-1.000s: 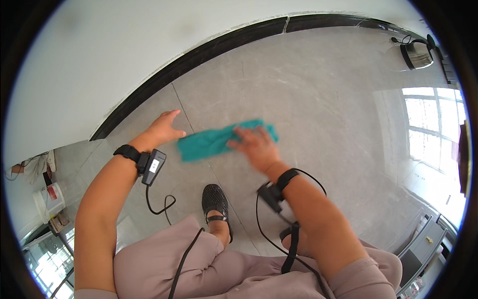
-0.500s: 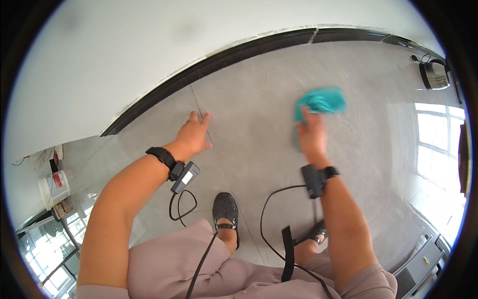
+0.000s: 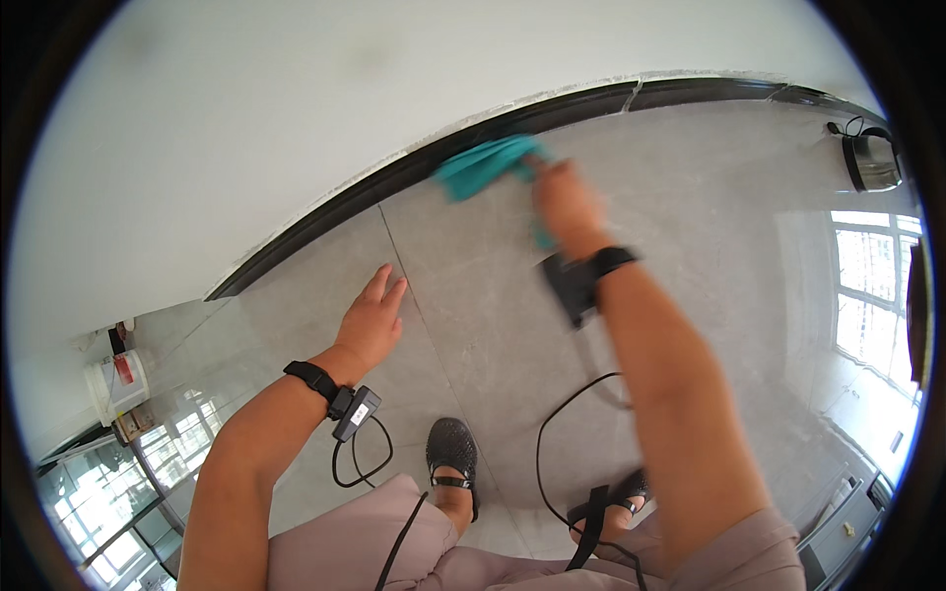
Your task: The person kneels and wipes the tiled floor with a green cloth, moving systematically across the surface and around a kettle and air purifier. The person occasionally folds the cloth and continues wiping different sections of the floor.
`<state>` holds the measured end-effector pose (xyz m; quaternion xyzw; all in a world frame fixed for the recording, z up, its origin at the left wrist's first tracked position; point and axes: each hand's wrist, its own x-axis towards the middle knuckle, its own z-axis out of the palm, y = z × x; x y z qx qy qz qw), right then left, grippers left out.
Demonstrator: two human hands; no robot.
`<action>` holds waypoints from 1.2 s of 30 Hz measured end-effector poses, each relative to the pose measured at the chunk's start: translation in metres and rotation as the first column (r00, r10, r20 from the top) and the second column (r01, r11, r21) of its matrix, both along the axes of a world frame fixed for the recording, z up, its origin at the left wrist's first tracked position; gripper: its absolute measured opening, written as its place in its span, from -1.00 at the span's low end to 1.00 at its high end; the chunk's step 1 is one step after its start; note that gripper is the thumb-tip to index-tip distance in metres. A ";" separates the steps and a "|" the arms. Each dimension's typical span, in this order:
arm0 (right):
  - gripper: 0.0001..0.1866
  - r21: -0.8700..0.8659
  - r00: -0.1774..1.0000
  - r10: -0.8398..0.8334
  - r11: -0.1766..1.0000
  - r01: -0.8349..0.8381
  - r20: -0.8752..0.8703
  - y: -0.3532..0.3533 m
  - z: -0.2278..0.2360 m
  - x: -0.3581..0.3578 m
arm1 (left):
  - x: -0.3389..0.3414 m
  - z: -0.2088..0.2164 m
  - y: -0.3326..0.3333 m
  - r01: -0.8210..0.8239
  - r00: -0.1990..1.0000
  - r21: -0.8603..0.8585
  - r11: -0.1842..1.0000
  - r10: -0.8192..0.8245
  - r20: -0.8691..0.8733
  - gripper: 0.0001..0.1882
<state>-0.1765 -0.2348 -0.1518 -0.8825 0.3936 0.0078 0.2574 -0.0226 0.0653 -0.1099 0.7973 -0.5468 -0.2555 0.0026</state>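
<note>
One teal cloth (image 3: 485, 164), soft, light and limp by its look, bunched in the closed right hand (image 3: 564, 202) at the floor's (image 3: 690, 197) far edge by the black skirting (image 3: 394, 182); best gripped anywhere along a fold. Left hand (image 3: 370, 325) flat, fingers spread, empty.

right hand (image 3: 570, 202), teal cloth (image 3: 485, 164) motion-blurred; grip unclear

Crumpled teal cloth against the dark skirting

The soft teal cleaning cloth (image 3: 485, 164) is bunched and slightly motion-blurred, pressed at the foot of the white wall where the glossy grey tile floor (image 3: 473, 295) meets the black baseboard (image 3: 325, 212), one end trailing down.
</note>
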 end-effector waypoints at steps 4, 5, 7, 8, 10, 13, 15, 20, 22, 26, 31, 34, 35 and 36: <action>-0.48 -0.093 0.861 -0.502 0.864 0.494 -0.088 -0.141 -0.011 -0.166 | 0.001 0.003 -0.003 0.007 1.000 0.025 1.000 -0.007 -0.011 -0.39; -0.47 -0.186 0.792 -0.589 0.806 0.562 -0.161 -0.161 -0.012 -0.216 | 0.002 0.003 -0.003 0.046 0.999 -0.019 0.999 -0.046 -0.023 -0.39; -0.47 -0.121 0.803 -0.572 0.820 0.559 -0.168 -0.189 -0.011 -0.295 | 0.007 0.003 0.001 0.089 0.995 -0.079 0.993 -0.093 -0.045 -0.38; -0.47 -0.147 0.760 -0.588 0.807 0.572 -0.276 -0.193 -0.012 -0.319 | 0.011 0.002 0.003 0.094 0.994 -0.091 0.991 -0.099 -0.051 -0.38; -0.47 -0.291 0.832 -0.503 0.853 0.434 -0.233 -0.180 -0.021 -0.323 | 0.018 0.000 0.006 0.098 0.990 -0.100 0.990 -0.107 -0.093 -0.37; -0.53 -0.463 0.903 -0.369 0.854 0.237 -0.219 -0.112 -0.032 -0.248 | 0.027 -0.003 0.009 0.076 0.984 -0.110 0.991 -0.092 -0.155 -0.39; -0.57 -0.302 0.985 -0.110 0.951 0.066 -0.131 -0.033 -0.031 -0.171 | 0.032 -0.004 0.008 0.015 0.977 -0.124 0.992 -0.041 -0.209 -0.43; -0.67 0.290 0.917 0.391 0.870 -0.398 0.083 0.213 0.012 -0.048 | 0.038 -0.003 0.007 -0.229 0.961 -0.366 0.902 0.148 -0.236 -0.56; -0.71 0.497 0.932 0.359 0.802 -0.330 0.039 0.256 0.022 -0.033 | 0.039 -0.005 0.004 -0.183 0.977 -0.373 0.910 0.126 -0.174 -0.52; -0.70 0.356 0.981 0.167 0.915 -0.190 0.094 0.193 0.007 -0.039 | 0.022 0.002 -0.009 -0.264 0.946 -0.158 0.951 0.224 -0.234 -0.43; -0.67 0.040 0.822 -0.561 0.827 0.560 0.093 0.030 -0.015 -0.185 | -0.001 0.032 -0.046 -0.058 0.955 -0.201 0.978 -0.005 -0.298 -0.36; -0.56 -0.250 0.646 -0.759 0.643 0.724 -0.082 -0.001 0.005 -0.343 | -0.016 0.035 -0.084 0.052 0.939 -0.196 0.979 -0.115 -0.325 -0.31; -0.52 -0.243 0.513 -0.850 0.526 0.815 -0.119 0.000 0.013 -0.385 | -0.023 0.035 -0.095 0.087 0.926 -0.239 0.967 -0.167 -0.340 -0.29; -0.47 -0.255 0.418 -0.875 0.473 0.843 -0.244 0.001 0.018 -0.419 | -0.030 0.031 -0.105 0.138 0.943 -0.160 0.977 -0.179 -0.280 -0.25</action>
